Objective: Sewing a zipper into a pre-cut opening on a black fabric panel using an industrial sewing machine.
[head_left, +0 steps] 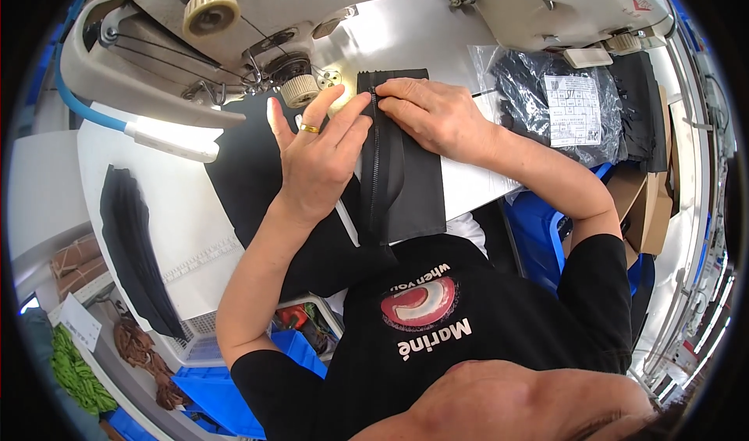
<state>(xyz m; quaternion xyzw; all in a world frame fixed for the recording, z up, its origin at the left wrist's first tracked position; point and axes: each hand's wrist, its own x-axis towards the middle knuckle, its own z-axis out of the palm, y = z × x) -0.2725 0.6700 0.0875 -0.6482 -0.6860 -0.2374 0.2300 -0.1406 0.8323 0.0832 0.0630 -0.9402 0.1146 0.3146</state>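
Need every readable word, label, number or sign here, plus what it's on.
Black T-shirt: white lettering, upside down, around a red and white oval print; legible, wording not copied.
White label on clear plastic bag: printed grid, too small to read.
Small red sign on white sewing machine: too small.
White paper, lower left: too small.

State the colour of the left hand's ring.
The ring is gold-coloured, clearest in the head view.
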